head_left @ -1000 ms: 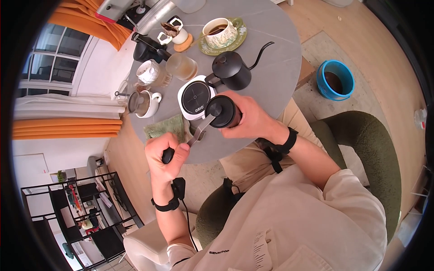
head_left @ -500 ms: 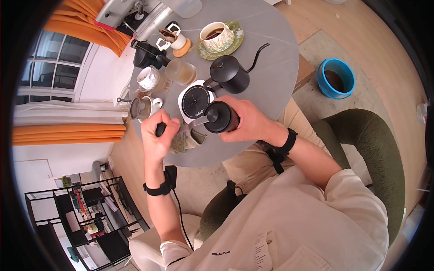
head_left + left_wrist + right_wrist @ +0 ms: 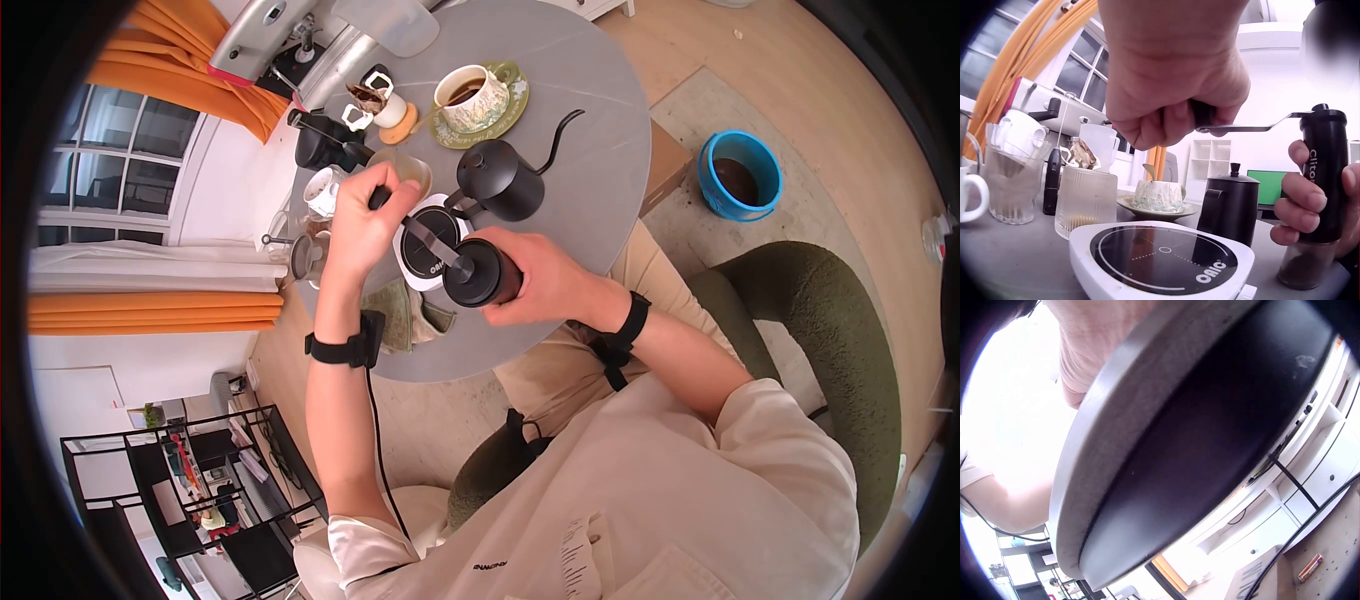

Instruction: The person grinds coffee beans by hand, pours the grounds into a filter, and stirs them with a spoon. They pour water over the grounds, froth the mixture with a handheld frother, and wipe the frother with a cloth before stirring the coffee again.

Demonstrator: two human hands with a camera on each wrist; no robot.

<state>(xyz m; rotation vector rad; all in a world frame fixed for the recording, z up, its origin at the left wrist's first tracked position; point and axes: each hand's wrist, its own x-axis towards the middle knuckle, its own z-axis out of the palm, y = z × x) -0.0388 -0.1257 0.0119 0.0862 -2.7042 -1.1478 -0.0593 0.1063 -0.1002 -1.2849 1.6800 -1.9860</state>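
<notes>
My right hand (image 3: pixel 550 280) grips a black hand coffee grinder (image 3: pixel 482 273) near the table's edge, its fingers wrapped around the body. In the left wrist view, the grinder's clear lower cup (image 3: pixel 1305 265) shows dark contents. My left hand (image 3: pixel 362 228) holds the black knob (image 3: pixel 379 197) of the metal crank (image 3: pixel 438 245), with fingers curled round it. Behind the grinder lies a white device with a round black top (image 3: pixel 430 238), marked ORIC in the left wrist view. A black gooseneck kettle (image 3: pixel 505 180) stands just beyond. The right wrist view shows mostly the table's underside.
A patterned cup of dark liquid (image 3: pixel 468 98) sits on a green saucer (image 3: pixel 515 100). Glasses, mugs and a drip bag (image 3: pixel 372 98) crowd the left side. A green cloth (image 3: pixel 392 315) lies by the near edge. On the floor stands a blue bucket (image 3: pixel 740 180).
My left hand has carried the crank round, from the near left side up and away to over the far left of the grinder. My right hand keeps holding the grinder nearly in place.
</notes>
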